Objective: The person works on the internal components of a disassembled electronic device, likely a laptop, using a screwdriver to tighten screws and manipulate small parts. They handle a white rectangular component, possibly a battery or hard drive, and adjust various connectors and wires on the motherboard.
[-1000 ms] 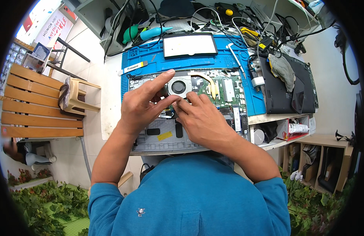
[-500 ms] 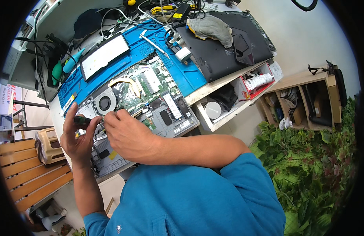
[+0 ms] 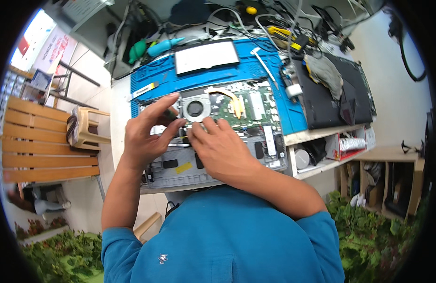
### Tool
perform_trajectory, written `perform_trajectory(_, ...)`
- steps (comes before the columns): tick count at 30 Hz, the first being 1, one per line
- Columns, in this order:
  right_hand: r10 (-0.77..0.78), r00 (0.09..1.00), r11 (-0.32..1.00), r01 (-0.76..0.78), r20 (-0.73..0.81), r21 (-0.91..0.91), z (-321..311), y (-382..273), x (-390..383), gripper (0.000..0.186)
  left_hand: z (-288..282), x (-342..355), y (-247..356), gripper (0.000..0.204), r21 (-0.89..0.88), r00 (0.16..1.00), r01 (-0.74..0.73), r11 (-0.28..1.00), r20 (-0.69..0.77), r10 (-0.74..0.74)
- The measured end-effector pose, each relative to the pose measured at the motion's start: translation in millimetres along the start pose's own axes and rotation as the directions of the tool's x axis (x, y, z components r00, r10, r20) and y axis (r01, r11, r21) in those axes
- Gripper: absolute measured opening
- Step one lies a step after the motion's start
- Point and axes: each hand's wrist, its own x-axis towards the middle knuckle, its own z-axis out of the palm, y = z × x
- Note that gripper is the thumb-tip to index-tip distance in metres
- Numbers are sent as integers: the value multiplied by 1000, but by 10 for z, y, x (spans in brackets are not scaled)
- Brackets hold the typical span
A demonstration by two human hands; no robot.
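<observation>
Item: laptop base [image 3: 180, 178], opened, lid-side edge away from you, lying on the counter [image 3: 119, 106], partly over the blue mat [image 3: 156, 79].
Item: your left hand [image 3: 145, 134], at the base's left part. Thumb and forefinger apart; a dark piece [image 3: 170, 114] shows between them. Whether the hidden fingers grip it, you cannot tell from here.
Item: your right hand [image 3: 225, 154], over the middle, just below the fan [image 3: 195, 109]. Fingers bent and close together, tips low; whether they clamp anything is hidden.
Handling, as judged: brace your right wrist lightly on the base; keep pressure off the green board [image 3: 222, 109]; work small parts straight, without prying; keep your left fingertips clear of the fan blades.
Container: drawer [image 3: 318, 169], pulled out under the counter's right side. Contents: round tin [image 3: 301, 159], black pouch [image 3: 317, 150], red-and-white box [image 3: 337, 150] with a white tube [image 3: 352, 144] in it.
Container: shelf [image 3: 394, 152], wooden, right. Contents: packets, brown cartons, a black item; details too small to tell.
</observation>
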Motion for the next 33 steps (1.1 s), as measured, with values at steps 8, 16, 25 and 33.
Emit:
perform_trajectory(8,1,1000,999,-1,-1,40,8,23,-25,50,-11,26,-14,65,-4,999,-35,999,-1,35)
perform_trajectory(16,1,1000,999,-1,-17,37,-11,21,-55,48,-92,76,16,53,-66,995,-24,998,96,30)
perform_trajectory(25,15,1000,997,-16,15,71,-61,31,-1,44,-412,405,223,24,151,911,51,987,399,-108)
perform_trajectory(33,25,1000,997,-25,5,75,-27,32,-26,44,-457,651,311,16,271,841,-113,956,538,-53)
